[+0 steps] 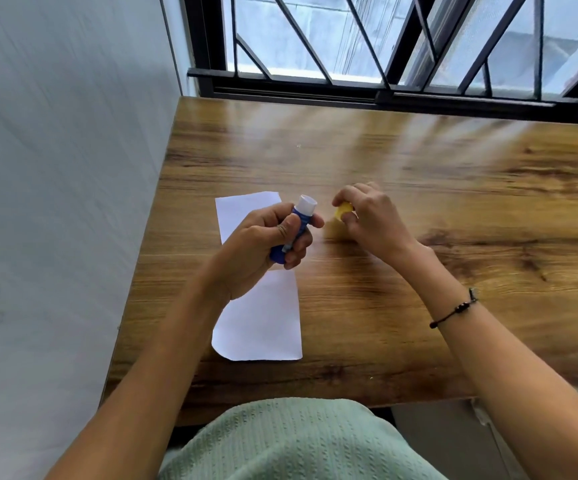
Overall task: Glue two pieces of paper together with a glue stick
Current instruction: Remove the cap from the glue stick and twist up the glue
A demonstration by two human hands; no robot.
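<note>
A wood-grain counter is sitting against a wall and a barred window. A white paper strip is lying flat near its left edge, lengthwise.

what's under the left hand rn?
White paper flat on the wooden table, showing beyond and nearer than the left hand, which holds the uncapped glue stick. The hand covers the middle, so whether it's one sheet or two can't be told.

No readable text, labels or numbers.
</note>
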